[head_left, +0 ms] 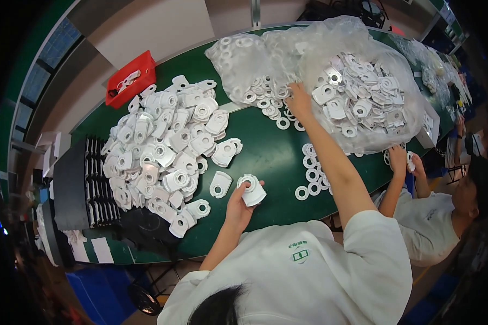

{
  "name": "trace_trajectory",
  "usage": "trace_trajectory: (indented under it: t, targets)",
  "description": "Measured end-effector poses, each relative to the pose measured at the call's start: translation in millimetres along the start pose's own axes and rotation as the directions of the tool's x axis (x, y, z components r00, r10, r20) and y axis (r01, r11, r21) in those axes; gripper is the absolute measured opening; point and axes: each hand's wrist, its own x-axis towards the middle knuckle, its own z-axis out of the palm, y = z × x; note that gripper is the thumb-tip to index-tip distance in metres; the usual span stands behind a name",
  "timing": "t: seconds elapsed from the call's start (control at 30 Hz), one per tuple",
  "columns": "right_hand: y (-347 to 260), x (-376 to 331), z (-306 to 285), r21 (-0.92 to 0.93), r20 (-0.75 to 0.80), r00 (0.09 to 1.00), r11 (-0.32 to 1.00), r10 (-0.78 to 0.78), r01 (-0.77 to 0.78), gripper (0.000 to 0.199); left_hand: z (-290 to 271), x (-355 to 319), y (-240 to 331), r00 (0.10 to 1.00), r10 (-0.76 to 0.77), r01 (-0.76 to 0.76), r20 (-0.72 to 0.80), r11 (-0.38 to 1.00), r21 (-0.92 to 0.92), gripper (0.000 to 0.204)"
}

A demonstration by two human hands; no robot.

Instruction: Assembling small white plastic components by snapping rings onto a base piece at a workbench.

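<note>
1. Your left hand [238,203] sits low in the middle of the frame, its grip closed around a white moulded plastic housing with a round opening [252,190], held just above the dark green surface [265,154].
2. Your right hand [299,102] reaches up to the upper middle of the frame, fingers spread and pressing down on loose white flat plastic rings [274,108] at the mouth of a clear plastic bag [244,54]; you cannot tell whether it has hold of one.
3. More of these rings [312,176] lie in a small cluster on the surface to the right of centre, beside your right forearm.
4. A large heap of white housings [162,146] fills the left of the frame; one single housing [220,184] lies apart, just left of your left hand.
5. A second, bigger clear bag of white parts [363,97] sits at the upper right.
6. A red plastic tray [130,78] stands at the upper left, beyond the heap.
7. Another person's hand [398,160] rests at the right edge of the surface, below the bigger bag.
</note>
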Motion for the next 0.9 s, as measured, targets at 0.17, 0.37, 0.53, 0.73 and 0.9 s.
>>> trace_trajectory:
  t: [0.17, 0.37, 0.53, 0.73, 0.9]
  targets:
    - [3.9, -52.2, -43.8, -0.007, 0.074, 0.987, 0.989, -0.144, 0.145, 0.02, -11.6, 2.8, 3.9, 0.999, -0.034, 0.035, -0.009, 0.997, 0.067, 0.021]
    - [23.9, -95.0, -60.5, 0.057, 0.007, 0.989, 0.988, -0.145, 0.144, 0.02, 4.0, 10.0, 9.9, 0.997, -0.072, 0.071, 0.007, 0.994, 0.084, 0.022]
    - [17.8, -73.5, -76.1, -0.165, -0.115, 0.971, 0.968, -0.21, 0.189, 0.019, 18.9, 8.6, 4.5, 0.989, -0.11, 0.103, 0.099, 0.992, 0.075, 0.026]
    - [-0.2, -37.5, -94.1, 0.326, -0.186, 0.962, 0.936, 0.2, -0.132, 0.026, 20.5, 7.0, -0.2, 0.987, -0.077, 0.047, 0.14, 0.978, 0.204, 0.03]
    - [54.0, -35.1, -54.1, 0.948, 0.316, 0.712, -0.172, 0.626, -0.27, 0.018, 19.7, 8.1, 3.6, 0.99, -0.043, 0.009, 0.138, 0.972, 0.236, 0.032]
